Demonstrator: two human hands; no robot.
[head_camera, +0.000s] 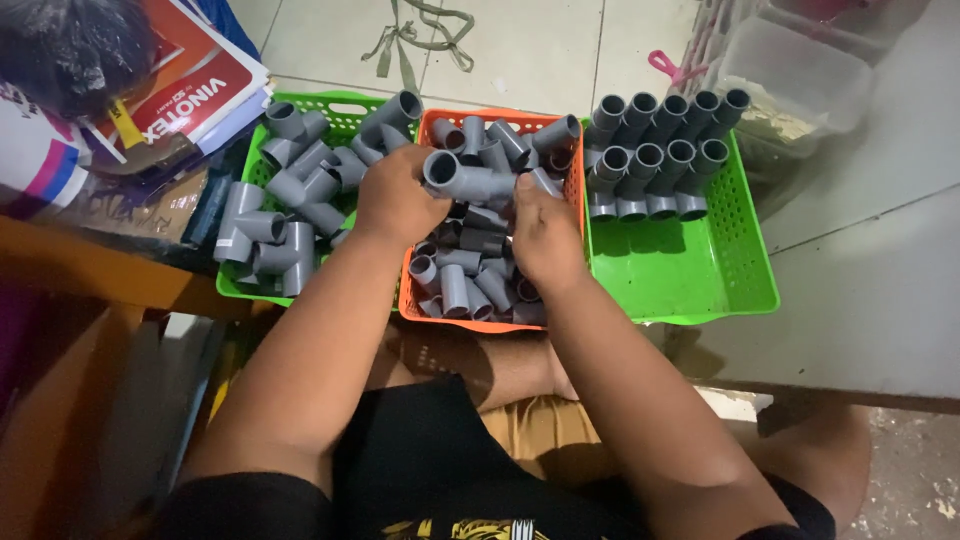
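Observation:
My left hand and my right hand both grip one grey plastic pipe fitting above the orange basket. The fitting's open round end faces up on the left-hand side. The orange basket holds a loose pile of grey pipe fittings. To its left a green basket holds several grey tee fittings in a heap. To its right another green basket holds grey elbow fittings lined up in two neat rows along its far side.
Stacked books and papers lie at the upper left beside a dark bundle. A clear plastic container sits at the upper right. A grey slab surface runs along the right. A green strap lies on the tiled floor.

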